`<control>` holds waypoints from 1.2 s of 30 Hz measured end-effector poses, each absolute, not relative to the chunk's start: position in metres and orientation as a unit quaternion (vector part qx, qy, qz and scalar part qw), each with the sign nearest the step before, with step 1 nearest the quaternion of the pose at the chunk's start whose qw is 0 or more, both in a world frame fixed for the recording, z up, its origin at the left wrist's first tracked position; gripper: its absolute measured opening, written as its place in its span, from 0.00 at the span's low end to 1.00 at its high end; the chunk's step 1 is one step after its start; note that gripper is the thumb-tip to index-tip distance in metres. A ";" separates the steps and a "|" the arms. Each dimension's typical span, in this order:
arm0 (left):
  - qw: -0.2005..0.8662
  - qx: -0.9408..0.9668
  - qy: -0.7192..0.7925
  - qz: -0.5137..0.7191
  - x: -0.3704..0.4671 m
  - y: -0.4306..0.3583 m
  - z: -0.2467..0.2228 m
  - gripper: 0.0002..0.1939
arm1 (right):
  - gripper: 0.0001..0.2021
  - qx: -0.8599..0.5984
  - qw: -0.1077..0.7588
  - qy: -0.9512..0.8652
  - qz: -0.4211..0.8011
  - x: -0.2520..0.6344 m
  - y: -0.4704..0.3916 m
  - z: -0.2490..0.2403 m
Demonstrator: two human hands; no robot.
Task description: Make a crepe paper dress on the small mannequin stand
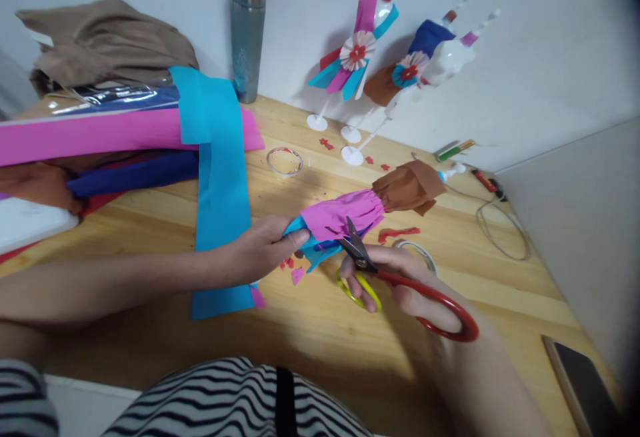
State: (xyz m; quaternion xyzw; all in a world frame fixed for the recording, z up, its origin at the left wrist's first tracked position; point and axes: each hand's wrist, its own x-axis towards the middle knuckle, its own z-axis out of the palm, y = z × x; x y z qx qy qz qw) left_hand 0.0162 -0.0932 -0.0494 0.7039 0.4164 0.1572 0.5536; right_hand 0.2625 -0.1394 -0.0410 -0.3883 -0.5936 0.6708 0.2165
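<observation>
My left hand (273,250) pinches the lower edge of a crepe paper doll (345,214), held tilted above the table. Its layered skirt is pink over blue and turquoise, and brown paper covers the part farther away. In my right hand (400,274) is a pair of scissors (360,254) with one red and one yellow handle loop. The dark blades are parted, and they lie at the edge of the pink layer. Small pink and red scraps (297,276) are on the wood below my left hand.
Turquoise crepe paper (223,190) hangs across the table, beside pink paper (100,134) and other rolls. A bottle (247,30) stands by the wall. Decorated figures on white stands (353,156) are at the back. Tape rolls (284,161), a cable (480,214) and a phone (580,384) lie about.
</observation>
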 end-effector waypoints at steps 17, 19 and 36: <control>0.527 0.735 0.398 0.155 0.015 -0.093 -0.053 0.16 | 0.30 -0.397 0.243 -0.612 0.639 0.257 -0.144 -0.039; 0.514 0.742 0.396 0.168 0.015 -0.094 -0.054 0.16 | 0.30 -0.408 0.240 -0.620 0.625 0.255 -0.145 -0.040; 0.467 0.763 0.397 0.204 0.015 -0.095 -0.053 0.15 | 0.29 -0.415 0.263 -0.626 0.606 0.250 -0.150 -0.040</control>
